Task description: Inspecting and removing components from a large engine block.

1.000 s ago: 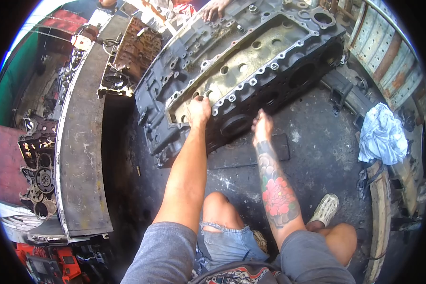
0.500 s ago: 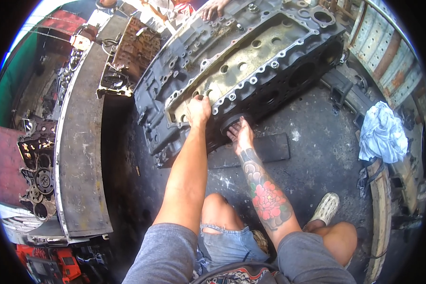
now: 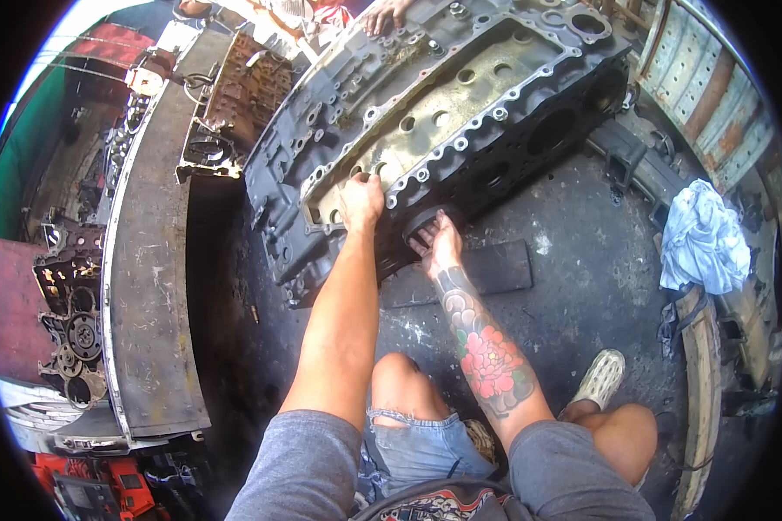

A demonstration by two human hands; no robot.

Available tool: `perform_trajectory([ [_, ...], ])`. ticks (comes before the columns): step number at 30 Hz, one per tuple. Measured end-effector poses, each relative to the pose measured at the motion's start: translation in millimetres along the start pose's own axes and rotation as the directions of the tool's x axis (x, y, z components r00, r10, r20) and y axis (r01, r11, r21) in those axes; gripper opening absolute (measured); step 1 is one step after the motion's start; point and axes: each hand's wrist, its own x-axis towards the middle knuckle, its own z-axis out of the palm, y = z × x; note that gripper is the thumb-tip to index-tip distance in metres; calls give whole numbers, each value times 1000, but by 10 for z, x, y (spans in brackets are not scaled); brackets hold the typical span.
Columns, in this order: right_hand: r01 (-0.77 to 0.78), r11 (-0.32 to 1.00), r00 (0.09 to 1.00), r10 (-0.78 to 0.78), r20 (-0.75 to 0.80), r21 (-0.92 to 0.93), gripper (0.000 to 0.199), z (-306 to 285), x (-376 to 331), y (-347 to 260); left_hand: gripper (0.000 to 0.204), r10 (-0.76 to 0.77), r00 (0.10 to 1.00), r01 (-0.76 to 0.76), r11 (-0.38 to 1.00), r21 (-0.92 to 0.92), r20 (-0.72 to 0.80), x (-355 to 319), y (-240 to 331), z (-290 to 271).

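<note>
A large dark engine block [image 3: 487, 165] lies tilted before me, its long pale recess facing up. My left hand [image 3: 361, 203] is closed at the near-left end of that recess, beside the round holes; its fingertips are hidden, so I cannot make out what they grip. Below, at the block's near side, my right hand [image 3: 438, 243] is palm up with fingers apart. Those fingers reach into a dark round opening [image 3: 425, 216] like a cylinder bore, touching its rim. Another person's hand [image 3: 384, 16] rests on the block's far edge.
A long metal bench [image 3: 152, 260] runs along the left, with a rusty engine part [image 3: 245, 87] beside it. Under the block lies a dark plank [image 3: 487, 269]. To the right are a pale blue cloth [image 3: 705, 239], a wooden beam [image 3: 702, 382] and a perforated metal panel [image 3: 691, 95].
The fingers of my right hand are spread more and sit slightly farther into the round opening. My left hand stays at the same place on the block.
</note>
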Motion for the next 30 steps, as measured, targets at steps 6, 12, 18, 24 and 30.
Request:
perform_trajectory([
  [6,-16,1000,1000,16,-19,-8,72,8,-26,-32,38,-27,1000,27,1000,-2,6,-63,66,-25],
  [12,-24,1000,999,23,-27,-10,72,18,-30,-21,44,-5,1000,5,999,-48,4,-74,63,-50],
  [18,9,997,998,-13,-55,-75,71,10,-19,12,40,-28,999,28,1000,-8,20,-61,67,-33],
  [24,35,997,989,-44,-141,-63,69,85,25,-50,44,10,1000,-10,999,-53,-5,-8,-5,22],
  [30,18,997,1000,-18,-10,69,83,19,89,-97,43,2,1000,-2,999,-52,-16,-44,27,19],
])
